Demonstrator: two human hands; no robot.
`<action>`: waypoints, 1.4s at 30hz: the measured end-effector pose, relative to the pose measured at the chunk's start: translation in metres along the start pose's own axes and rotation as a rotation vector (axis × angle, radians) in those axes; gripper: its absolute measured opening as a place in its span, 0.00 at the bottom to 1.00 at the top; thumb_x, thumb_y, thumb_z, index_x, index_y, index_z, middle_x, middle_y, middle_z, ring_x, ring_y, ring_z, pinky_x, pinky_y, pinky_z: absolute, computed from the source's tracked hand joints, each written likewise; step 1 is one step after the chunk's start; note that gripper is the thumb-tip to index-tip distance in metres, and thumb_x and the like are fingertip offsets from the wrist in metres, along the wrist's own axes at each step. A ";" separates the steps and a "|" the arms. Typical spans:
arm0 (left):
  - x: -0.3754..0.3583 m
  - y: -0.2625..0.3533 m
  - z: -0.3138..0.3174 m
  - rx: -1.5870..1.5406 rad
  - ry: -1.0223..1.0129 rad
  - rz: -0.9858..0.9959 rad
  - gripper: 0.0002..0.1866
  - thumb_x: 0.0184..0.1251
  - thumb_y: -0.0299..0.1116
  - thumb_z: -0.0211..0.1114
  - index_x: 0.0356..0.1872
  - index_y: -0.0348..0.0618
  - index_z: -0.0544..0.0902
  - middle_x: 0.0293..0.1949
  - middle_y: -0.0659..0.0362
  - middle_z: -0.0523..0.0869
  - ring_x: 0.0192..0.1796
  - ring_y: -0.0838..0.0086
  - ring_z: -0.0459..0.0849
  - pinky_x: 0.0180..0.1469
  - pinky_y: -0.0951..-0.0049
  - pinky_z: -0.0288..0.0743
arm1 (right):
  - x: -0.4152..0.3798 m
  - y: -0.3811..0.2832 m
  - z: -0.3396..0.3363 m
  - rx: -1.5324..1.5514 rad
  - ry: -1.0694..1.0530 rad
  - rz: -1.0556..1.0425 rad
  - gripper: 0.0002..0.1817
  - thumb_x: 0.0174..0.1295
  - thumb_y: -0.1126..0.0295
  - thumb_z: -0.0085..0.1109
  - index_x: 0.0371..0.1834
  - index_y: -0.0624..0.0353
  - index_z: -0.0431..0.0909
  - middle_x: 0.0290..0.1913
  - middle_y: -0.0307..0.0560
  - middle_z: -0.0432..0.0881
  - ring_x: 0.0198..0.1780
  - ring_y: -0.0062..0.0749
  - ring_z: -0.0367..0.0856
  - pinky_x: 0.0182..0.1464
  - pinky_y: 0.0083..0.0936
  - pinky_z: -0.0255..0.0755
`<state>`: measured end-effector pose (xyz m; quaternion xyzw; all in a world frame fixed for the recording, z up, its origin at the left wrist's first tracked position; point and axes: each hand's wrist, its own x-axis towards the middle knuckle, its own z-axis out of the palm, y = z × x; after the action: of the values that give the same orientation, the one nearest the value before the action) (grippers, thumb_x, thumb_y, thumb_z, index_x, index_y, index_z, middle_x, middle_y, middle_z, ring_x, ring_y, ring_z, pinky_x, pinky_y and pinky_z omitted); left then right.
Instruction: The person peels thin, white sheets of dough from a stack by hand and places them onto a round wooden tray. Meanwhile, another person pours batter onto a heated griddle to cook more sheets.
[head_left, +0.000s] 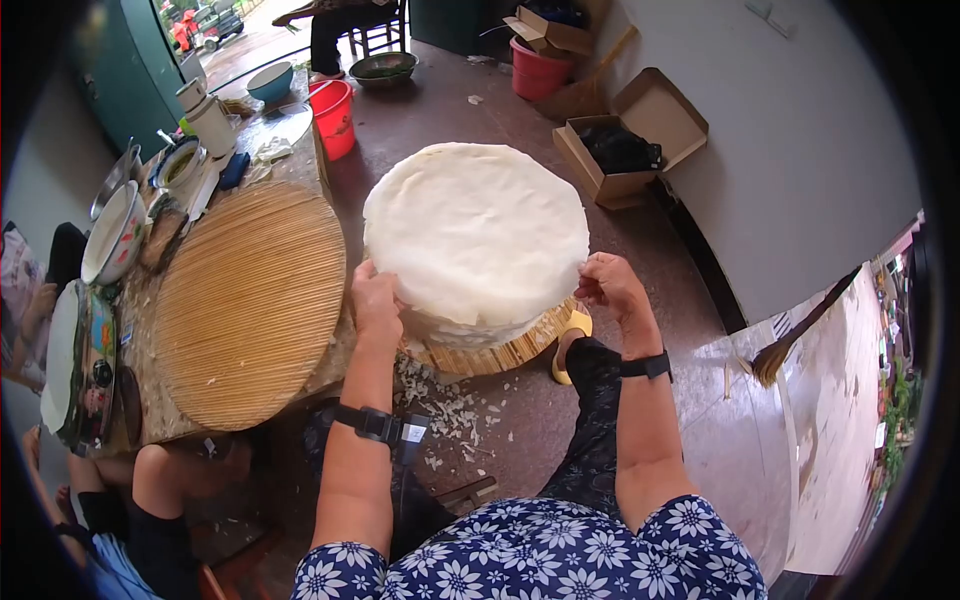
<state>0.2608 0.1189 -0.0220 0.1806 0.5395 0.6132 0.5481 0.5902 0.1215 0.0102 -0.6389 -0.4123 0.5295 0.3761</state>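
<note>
A tall stack of thin, round white dough sheets [480, 220] rests on a round slatted mat [470, 358] in front of me. At the near left edge of the top sheet, my left hand [376, 298] is closed with its fingers pinching the rim. On the right side, my right hand [612, 282] pinches the opposite rim between thumb and fingers. The top sheet lies mostly flat, with small wrinkles on its surface. Left of the stack, a bare round slatted mat [250, 300] lies on the worktable.
The cluttered worktable [318, 165] carries an enamel bowl [112, 235] and a phone. White scraps [450, 400] litter the floor by my feet. Beyond stand a red bucket [333, 120] and an open cardboard box [620, 160]. Another person's knee [160, 475] is at lower left.
</note>
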 end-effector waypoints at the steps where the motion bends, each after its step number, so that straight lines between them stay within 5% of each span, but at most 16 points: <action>1: 0.003 -0.002 -0.001 -0.025 0.005 0.014 0.28 0.54 0.18 0.52 0.61 0.34 0.64 0.39 0.52 0.80 0.31 0.71 0.81 0.26 0.73 0.74 | -0.002 -0.001 0.000 -0.021 -0.014 0.026 0.08 0.61 0.66 0.56 0.26 0.55 0.75 0.24 0.38 0.78 0.24 0.25 0.81 0.27 0.20 0.73; 9: 0.004 -0.004 -0.004 -0.049 0.010 0.024 0.31 0.55 0.18 0.52 0.64 0.35 0.61 0.45 0.48 0.78 0.37 0.66 0.81 0.31 0.70 0.77 | 0.004 -0.004 -0.003 -0.134 -0.004 0.025 0.09 0.61 0.66 0.56 0.25 0.57 0.77 0.21 0.38 0.78 0.20 0.23 0.76 0.22 0.21 0.66; 11: 0.003 -0.004 -0.003 -0.045 0.022 0.033 0.31 0.56 0.18 0.52 0.64 0.35 0.61 0.47 0.48 0.78 0.41 0.65 0.82 0.34 0.69 0.79 | 0.008 -0.010 -0.012 -0.322 0.064 -0.073 0.10 0.60 0.66 0.56 0.25 0.60 0.78 0.19 0.39 0.78 0.19 0.23 0.75 0.22 0.21 0.67; 16: 0.005 -0.006 -0.005 -0.032 0.010 0.022 0.27 0.59 0.20 0.54 0.63 0.37 0.63 0.49 0.51 0.78 0.45 0.65 0.82 0.38 0.66 0.81 | 0.026 -0.018 -0.020 -0.236 0.290 -0.224 0.10 0.60 0.67 0.55 0.26 0.61 0.79 0.19 0.40 0.78 0.20 0.22 0.76 0.22 0.21 0.68; 25: 0.002 0.000 -0.008 -0.006 -0.036 0.036 0.23 0.63 0.21 0.53 0.61 0.38 0.65 0.51 0.51 0.78 0.45 0.67 0.82 0.40 0.65 0.80 | 0.031 -0.022 -0.012 -0.178 0.119 -0.003 0.09 0.60 0.65 0.59 0.33 0.60 0.79 0.26 0.40 0.80 0.22 0.21 0.75 0.25 0.20 0.69; 33: -0.002 0.007 -0.005 -0.268 -0.178 -0.054 0.22 0.62 0.18 0.50 0.59 0.36 0.66 0.54 0.51 0.76 0.54 0.64 0.78 0.56 0.63 0.73 | 0.023 -0.028 -0.011 -0.086 0.107 -0.043 0.09 0.57 0.68 0.62 0.37 0.59 0.77 0.28 0.41 0.79 0.26 0.22 0.76 0.26 0.21 0.68; 42: 0.018 -0.004 -0.018 -0.063 -0.100 0.079 0.25 0.59 0.16 0.51 0.61 0.35 0.64 0.53 0.51 0.76 0.52 0.64 0.79 0.51 0.66 0.77 | 0.029 -0.023 -0.009 0.011 0.102 -0.113 0.09 0.54 0.74 0.61 0.38 0.59 0.76 0.29 0.41 0.79 0.25 0.22 0.76 0.26 0.20 0.69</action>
<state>0.2423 0.1251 -0.0382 0.2147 0.4845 0.6413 0.5550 0.5992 0.1567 0.0219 -0.6386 -0.4252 0.4765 0.4293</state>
